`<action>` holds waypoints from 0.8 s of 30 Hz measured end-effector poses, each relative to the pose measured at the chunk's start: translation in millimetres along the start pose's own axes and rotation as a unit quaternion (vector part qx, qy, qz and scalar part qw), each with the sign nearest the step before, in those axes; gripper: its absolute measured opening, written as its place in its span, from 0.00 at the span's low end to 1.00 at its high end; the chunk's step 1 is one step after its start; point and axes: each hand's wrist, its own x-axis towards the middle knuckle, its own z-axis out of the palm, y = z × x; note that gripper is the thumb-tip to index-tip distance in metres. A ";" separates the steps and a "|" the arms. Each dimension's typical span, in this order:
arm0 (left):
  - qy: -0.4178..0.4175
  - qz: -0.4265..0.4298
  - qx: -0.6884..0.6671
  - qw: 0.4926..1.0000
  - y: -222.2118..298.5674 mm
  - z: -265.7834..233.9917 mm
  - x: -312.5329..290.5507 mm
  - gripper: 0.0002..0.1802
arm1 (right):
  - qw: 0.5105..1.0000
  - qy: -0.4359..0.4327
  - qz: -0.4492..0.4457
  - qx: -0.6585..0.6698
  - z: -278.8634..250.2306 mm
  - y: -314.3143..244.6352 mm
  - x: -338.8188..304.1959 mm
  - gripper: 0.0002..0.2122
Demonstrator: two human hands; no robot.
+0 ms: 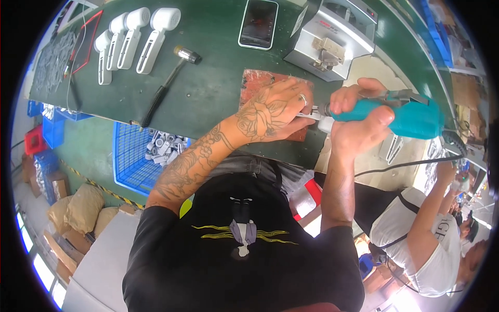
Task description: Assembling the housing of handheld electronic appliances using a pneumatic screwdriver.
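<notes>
My right hand (356, 136) is wrapped round a teal electric screwdriver (416, 117), which lies almost level with its tip toward the left. My left hand (274, 110), with a ring on one finger, is closed on a white plastic piece (325, 124) at the screwdriver's tip. Most of that piece is hidden by the fingers, and I cannot tell whether the bit touches it. Beneath the left hand lies a worn reddish board (253, 79) on the green table (210, 96).
Several white handles with round heads (165, 20) lie at the far left, beside a mallet (169, 86). A phone (258, 23) and a grey machine (335, 39) sit at the back. A blue crate (136, 179) of small parts stands below the edge. A co-worker (416, 239) is at the right.
</notes>
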 end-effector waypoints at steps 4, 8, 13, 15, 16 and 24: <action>0.016 -0.014 0.044 0.999 6.3 -2.1 2.7 0.16 | 1.000 -0.013 -0.024 -0.013 0.8 1.9 1.6 0.36; 0.013 -0.007 0.068 0.998 5.7 1.3 0.7 0.15 | 1.000 -0.009 -0.017 -0.009 1.9 2.7 1.6 0.36; 0.021 -0.003 0.041 0.999 4.1 -5.1 8.0 0.14 | 0.999 -0.010 -0.036 -0.013 6.0 0.4 7.8 0.34; -0.021 -0.044 0.060 0.997 4.4 -16.4 9.8 0.14 | 0.998 0.009 -0.060 -0.013 12.0 -5.7 17.8 0.33; -0.066 -0.091 0.078 0.991 4.1 -21.7 11.1 0.15 | 0.997 0.030 -0.077 -0.011 15.7 -9.3 24.6 0.32; 0.025 0.030 0.150 0.988 -10.6 -7.3 -7.3 0.22 | 0.977 0.005 -0.158 -0.141 31.6 17.4 72.6 0.19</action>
